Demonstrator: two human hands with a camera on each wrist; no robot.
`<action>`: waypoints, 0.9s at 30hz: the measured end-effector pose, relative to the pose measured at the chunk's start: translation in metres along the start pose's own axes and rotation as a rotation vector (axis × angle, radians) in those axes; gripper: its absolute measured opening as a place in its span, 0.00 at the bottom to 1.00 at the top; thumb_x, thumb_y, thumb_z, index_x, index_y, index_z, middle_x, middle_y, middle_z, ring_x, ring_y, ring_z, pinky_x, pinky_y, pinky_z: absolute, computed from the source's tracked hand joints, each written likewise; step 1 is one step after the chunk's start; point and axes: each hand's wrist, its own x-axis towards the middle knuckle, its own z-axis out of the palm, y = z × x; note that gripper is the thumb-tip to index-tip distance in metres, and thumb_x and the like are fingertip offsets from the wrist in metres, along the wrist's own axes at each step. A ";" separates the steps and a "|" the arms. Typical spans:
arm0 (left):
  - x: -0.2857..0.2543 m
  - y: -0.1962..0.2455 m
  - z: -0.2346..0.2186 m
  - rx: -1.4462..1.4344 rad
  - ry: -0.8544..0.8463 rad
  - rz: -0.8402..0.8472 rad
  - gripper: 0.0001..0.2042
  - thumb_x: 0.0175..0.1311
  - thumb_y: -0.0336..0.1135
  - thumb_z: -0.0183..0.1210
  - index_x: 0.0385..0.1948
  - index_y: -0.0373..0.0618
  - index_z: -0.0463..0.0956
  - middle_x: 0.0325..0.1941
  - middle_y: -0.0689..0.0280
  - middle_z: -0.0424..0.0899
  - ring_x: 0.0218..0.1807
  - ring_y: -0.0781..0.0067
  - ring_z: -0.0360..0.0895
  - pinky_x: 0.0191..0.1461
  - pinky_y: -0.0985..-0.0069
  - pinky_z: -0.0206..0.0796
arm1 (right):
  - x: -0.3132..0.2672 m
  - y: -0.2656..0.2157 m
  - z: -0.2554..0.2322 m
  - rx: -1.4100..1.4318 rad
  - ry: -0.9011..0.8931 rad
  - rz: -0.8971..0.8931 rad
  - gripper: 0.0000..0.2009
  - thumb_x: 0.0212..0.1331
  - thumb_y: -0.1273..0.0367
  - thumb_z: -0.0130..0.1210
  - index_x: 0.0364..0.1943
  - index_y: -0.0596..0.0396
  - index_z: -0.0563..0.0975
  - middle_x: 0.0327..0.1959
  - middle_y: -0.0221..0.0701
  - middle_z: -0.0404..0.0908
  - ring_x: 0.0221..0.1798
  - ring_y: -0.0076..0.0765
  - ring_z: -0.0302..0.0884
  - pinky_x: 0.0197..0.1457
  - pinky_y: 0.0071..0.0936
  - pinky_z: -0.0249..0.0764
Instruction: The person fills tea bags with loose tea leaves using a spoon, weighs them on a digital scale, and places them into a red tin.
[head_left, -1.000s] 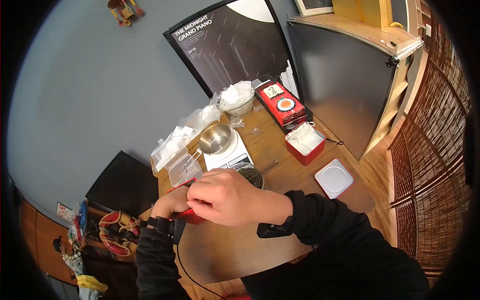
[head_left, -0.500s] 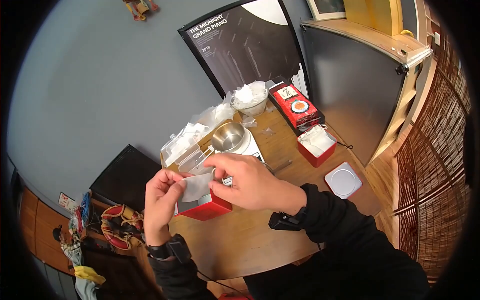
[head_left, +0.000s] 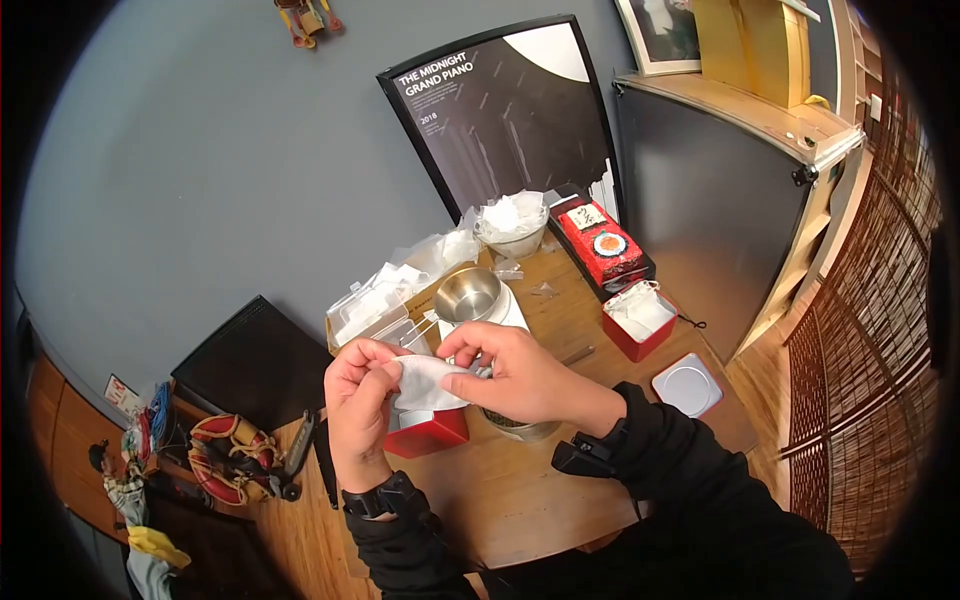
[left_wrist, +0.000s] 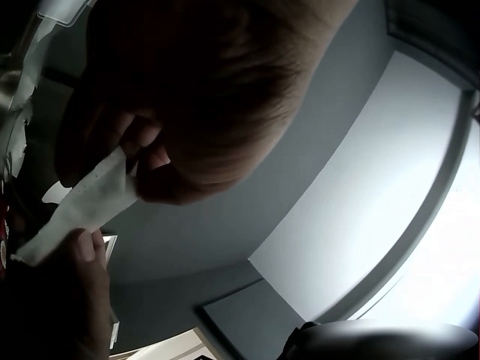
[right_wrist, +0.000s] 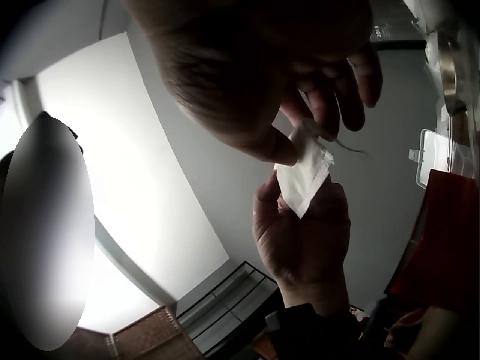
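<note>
Both hands were holding one white bag [head_left: 425, 387], stretched between them, above and partly in front of the near red tin [head_left: 430, 438]. The left hand [head_left: 353, 408] pinched one end with thumb and fingers. The right hand [head_left: 517, 376] gripped the other end narrowly, with its remaining fingers apart; near them, a thin string [right_wrist: 349, 147] could be seen. I judge that this two-sided hold kept the soft bag spread and within easy control, and that the tin lay close for short reaches.

Just beside the right hand, toward the body, stood the jar [head_left: 530, 433] of dark leaves. Beyond the grip, the steel bowl [head_left: 470, 296] sat on the white scale [head_left: 508, 315], probably for weighing. To the right of the grip were the far red tin [head_left: 636, 346] and the lid [head_left: 688, 386].

Farther beyond, the poster [head_left: 510, 115] read "THE MIDNIGHT GRAND PIANO" and "2018". The red pack [head_left: 604, 246] carried dark characters, too small to read surely.
</note>
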 end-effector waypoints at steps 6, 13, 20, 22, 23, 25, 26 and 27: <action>0.001 -0.025 -0.002 -0.195 0.042 0.003 0.04 0.64 0.25 0.59 0.37 0.39 0.75 0.35 0.64 0.83 0.29 0.81 0.75 0.35 0.83 0.70 | 0.004 0.015 -0.001 0.319 0.031 0.008 0.07 0.62 0.72 0.59 0.38 0.60 0.75 0.29 0.25 0.78 0.30 0.15 0.72 0.31 0.19 0.70; 0.003 -0.036 0.018 -0.088 -0.087 -0.030 0.23 0.59 0.20 0.65 0.57 0.34 0.71 0.45 0.56 0.86 0.39 0.72 0.85 0.37 0.75 0.83 | 0.003 0.010 -0.007 0.270 0.124 0.025 0.08 0.62 0.74 0.59 0.42 0.59 0.74 0.32 0.25 0.78 0.33 0.14 0.73 0.34 0.17 0.70; 0.005 -0.036 0.027 -0.109 0.062 0.097 0.25 0.60 0.22 0.66 0.60 0.33 0.70 0.43 0.55 0.86 0.35 0.72 0.85 0.37 0.77 0.82 | 0.005 0.004 -0.009 -0.018 0.477 -0.225 0.16 0.54 0.75 0.66 0.47 0.57 0.76 0.48 0.31 0.77 0.48 0.21 0.73 0.48 0.22 0.71; 0.003 -0.034 0.028 -0.073 0.114 0.137 0.25 0.60 0.21 0.66 0.61 0.34 0.70 0.42 0.55 0.85 0.33 0.73 0.85 0.36 0.78 0.81 | 0.003 0.002 -0.013 -0.083 0.454 -0.270 0.16 0.53 0.76 0.66 0.46 0.56 0.77 0.49 0.32 0.78 0.49 0.24 0.73 0.48 0.24 0.71; 0.003 -0.034 0.029 -0.071 0.113 0.145 0.25 0.60 0.21 0.66 0.61 0.34 0.70 0.42 0.55 0.85 0.33 0.73 0.85 0.36 0.78 0.81 | 0.002 0.001 -0.013 -0.150 0.433 -0.306 0.15 0.52 0.76 0.66 0.45 0.55 0.77 0.50 0.33 0.78 0.50 0.26 0.73 0.49 0.26 0.71; 0.003 -0.035 0.029 -0.087 0.126 0.195 0.25 0.60 0.21 0.66 0.61 0.34 0.70 0.41 0.55 0.85 0.33 0.74 0.84 0.36 0.78 0.81 | 0.001 0.000 -0.010 -0.158 0.427 -0.325 0.15 0.52 0.76 0.66 0.44 0.55 0.78 0.50 0.33 0.78 0.49 0.27 0.73 0.49 0.26 0.71; 0.003 -0.038 0.028 -0.086 0.123 0.201 0.25 0.60 0.21 0.66 0.61 0.34 0.70 0.41 0.55 0.85 0.33 0.74 0.84 0.36 0.78 0.81 | 0.000 0.000 -0.009 -0.165 0.419 -0.333 0.14 0.52 0.76 0.66 0.43 0.55 0.78 0.51 0.34 0.78 0.48 0.27 0.73 0.49 0.25 0.71; 0.003 -0.039 0.027 -0.093 0.124 0.211 0.25 0.60 0.21 0.66 0.61 0.34 0.70 0.41 0.55 0.85 0.33 0.75 0.84 0.36 0.78 0.81 | 0.001 -0.002 -0.008 -0.166 0.422 -0.342 0.14 0.52 0.76 0.66 0.43 0.55 0.78 0.51 0.34 0.78 0.48 0.27 0.73 0.49 0.25 0.71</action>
